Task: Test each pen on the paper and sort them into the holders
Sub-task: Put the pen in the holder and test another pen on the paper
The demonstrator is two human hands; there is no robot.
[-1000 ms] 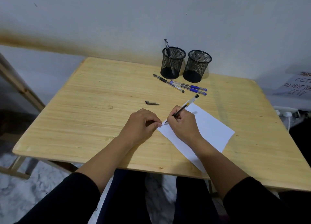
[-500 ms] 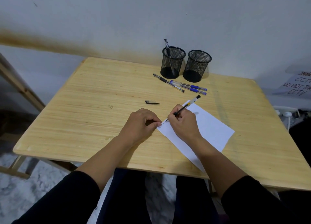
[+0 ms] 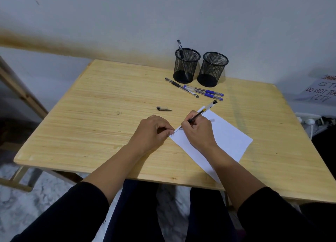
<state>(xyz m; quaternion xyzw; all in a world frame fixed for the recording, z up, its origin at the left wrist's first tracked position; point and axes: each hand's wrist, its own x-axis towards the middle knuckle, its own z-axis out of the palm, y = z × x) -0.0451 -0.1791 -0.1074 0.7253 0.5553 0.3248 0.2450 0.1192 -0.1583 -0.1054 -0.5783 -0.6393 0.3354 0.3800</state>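
Observation:
My right hand [image 3: 199,132] grips a black pen [image 3: 203,111] with its tip on the top left corner of the white paper [image 3: 225,138], where small scribbles show. My left hand [image 3: 152,132] rests with curled fingers on the table and pins the paper's corner with the thumb and forefinger. The pen's black cap [image 3: 163,108] lies on the table beyond my left hand. Three capped pens [image 3: 196,90], one black and two blue, lie in front of two black mesh holders. The left holder [image 3: 185,65] contains one black pen; the right holder [image 3: 212,69] looks empty.
The wooden table [image 3: 91,118] stands against a white wall. A handwritten paper sign [image 3: 321,90] and a power strip with a cable [image 3: 309,120] sit off the table's right side. A wooden frame [image 3: 20,90] slants at the left.
My right hand has shifted slightly right along the paper's edge while the pen writes, leaving more scribble marks. The left hand stays on the corner.

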